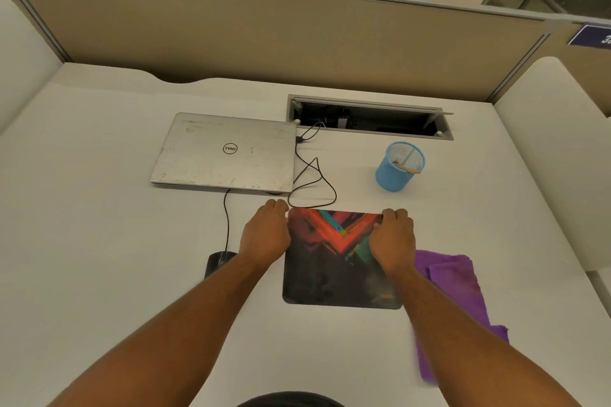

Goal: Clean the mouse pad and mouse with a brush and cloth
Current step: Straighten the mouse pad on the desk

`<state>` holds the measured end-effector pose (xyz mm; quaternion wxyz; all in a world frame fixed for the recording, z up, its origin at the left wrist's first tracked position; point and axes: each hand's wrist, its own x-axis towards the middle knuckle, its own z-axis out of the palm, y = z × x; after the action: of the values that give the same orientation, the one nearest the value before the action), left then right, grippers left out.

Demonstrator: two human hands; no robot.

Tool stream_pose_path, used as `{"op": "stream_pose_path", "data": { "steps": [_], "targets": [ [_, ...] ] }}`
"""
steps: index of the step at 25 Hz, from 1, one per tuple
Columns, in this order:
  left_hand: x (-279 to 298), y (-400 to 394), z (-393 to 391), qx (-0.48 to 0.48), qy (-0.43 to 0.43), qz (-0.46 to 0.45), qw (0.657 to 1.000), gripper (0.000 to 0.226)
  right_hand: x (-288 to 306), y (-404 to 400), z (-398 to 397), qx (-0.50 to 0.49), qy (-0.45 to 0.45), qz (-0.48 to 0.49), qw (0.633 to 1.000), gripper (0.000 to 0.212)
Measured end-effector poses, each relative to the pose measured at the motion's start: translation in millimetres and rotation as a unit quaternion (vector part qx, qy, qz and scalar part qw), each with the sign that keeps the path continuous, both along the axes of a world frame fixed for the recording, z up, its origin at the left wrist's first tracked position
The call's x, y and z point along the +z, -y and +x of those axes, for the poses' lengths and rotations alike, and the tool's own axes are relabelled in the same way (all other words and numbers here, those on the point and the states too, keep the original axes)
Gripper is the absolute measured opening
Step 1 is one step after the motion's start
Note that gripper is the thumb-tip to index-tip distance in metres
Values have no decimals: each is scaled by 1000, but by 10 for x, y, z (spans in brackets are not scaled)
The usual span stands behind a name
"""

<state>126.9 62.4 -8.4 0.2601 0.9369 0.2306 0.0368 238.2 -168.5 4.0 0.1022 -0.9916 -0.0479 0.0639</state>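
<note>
The mouse pad (337,261) lies flat near the front edge of the table (99,241), a little right of centre. Both hands are at its far corners: the left hand (266,235) curls over the far left corner, the right hand (393,238) over the far right, fingers bent down round the edge, gripping it.

The step looks like squaring or lifting the pad before cleaning. To do it well, both corners should move evenly so the pad does not buckle, and the looped black cable (314,182) just beyond the far edge should be kept clear.

The mouse (216,263) sits left of the pad, partly hidden by the left forearm. The purple cloth (453,294) lies beside the pad's right edge. The blue mesh pen holder (398,168), further back to the right, holds what may be the brush.
</note>
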Motion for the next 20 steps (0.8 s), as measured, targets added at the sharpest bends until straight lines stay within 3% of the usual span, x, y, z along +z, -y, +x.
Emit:
{"op": "stream_pose_path", "data": {
  "steps": [3,6,12,15,20],
  "targets": [
    [66,-173,-281,24,31,19,999,26,32,-181,-302,-8,1,-27,1000,48],
    [147,-391,-623,52,58,27,997,25,48,-485,-710,53,12,-42,998,54],
    [128,-791,-1292,64,43,32,997,29,94,-1125,-1543,150,33,140,978,37],
    [57,-867,-1524,59,25,32,997,31,139,-1354,-1860,173,4,191,966,43],
    [-47,-912,-1729,34,9,31,999,37,168,-1663,-2292,214,-61,162,961,72]
  ]
}}
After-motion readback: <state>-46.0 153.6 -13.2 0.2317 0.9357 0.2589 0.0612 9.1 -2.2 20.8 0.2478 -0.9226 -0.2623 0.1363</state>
